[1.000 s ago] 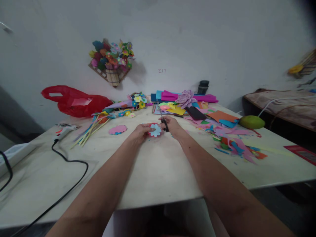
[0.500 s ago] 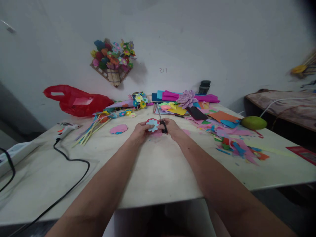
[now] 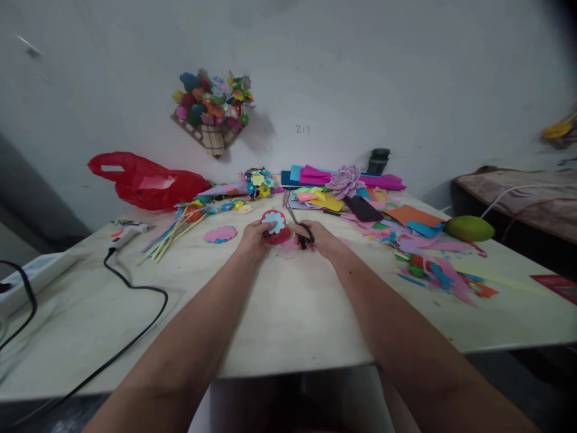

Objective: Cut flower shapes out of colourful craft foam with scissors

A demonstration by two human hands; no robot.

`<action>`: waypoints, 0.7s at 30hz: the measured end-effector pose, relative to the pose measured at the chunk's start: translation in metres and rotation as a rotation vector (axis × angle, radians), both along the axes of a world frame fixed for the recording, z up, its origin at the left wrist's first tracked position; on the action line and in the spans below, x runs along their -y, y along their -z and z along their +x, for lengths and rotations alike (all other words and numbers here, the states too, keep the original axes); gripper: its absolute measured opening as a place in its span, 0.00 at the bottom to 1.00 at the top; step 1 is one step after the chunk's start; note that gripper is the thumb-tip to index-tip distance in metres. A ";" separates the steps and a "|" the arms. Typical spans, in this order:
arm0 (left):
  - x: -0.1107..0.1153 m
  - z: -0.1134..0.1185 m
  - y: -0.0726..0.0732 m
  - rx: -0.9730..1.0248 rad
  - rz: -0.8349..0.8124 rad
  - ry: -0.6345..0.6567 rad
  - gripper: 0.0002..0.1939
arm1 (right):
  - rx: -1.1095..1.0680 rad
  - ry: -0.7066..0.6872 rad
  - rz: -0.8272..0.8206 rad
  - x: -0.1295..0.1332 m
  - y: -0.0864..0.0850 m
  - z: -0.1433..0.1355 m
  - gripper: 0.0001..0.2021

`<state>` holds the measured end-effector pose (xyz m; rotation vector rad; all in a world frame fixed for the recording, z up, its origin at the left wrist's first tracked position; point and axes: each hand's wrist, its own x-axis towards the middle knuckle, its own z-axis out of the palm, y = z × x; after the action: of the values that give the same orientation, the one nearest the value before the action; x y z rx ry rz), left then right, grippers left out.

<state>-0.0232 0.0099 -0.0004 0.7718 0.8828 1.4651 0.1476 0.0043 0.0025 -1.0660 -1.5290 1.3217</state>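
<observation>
Pinched in my left hand point(image 3: 253, 237) is a light blue flower cutout point(image 3: 273, 222) lying over a red piece of craft sheet point(image 3: 280, 236). My right hand point(image 3: 319, 237) has its fingers through the black handles of a pair of scissors point(image 3: 306, 232). The blades point up and away, a little apart, just right of the red piece and not touching it. Small pink scraps point(image 3: 288, 245) lie on the table beneath. Left of my left hand rests a pink scalloped cutout point(image 3: 220, 233) with blue showing under its edge.
Left are a glue gun point(image 3: 128, 233) with a black cord, a power strip point(image 3: 36, 278), thin strips point(image 3: 174, 231) and a red plastic bag point(image 3: 144, 183). Right lie coloured scraps point(image 3: 444, 273), a phone point(image 3: 363, 208) and a green fruit point(image 3: 469, 228). Folded coloured sheets point(image 3: 315, 175) are at the back.
My left hand has turned the blue flower and red piece, drawing them left from the scissors, and more red shows. The scissor blades have opened. The whole view has shifted slightly.
</observation>
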 end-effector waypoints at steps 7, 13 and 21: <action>-0.002 -0.001 0.000 0.047 -0.031 -0.033 0.06 | 0.080 -0.170 0.021 0.002 0.001 0.006 0.18; -0.005 -0.003 0.002 0.084 -0.034 -0.025 0.11 | 0.108 -0.220 0.031 0.006 -0.004 0.006 0.16; -0.005 -0.002 0.002 0.079 -0.053 -0.038 0.06 | 0.144 -0.215 0.060 0.006 -0.004 0.005 0.16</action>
<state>-0.0255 0.0145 -0.0020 0.6572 0.8766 1.4896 0.1522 -0.0020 0.0067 -0.9988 -1.8219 1.3567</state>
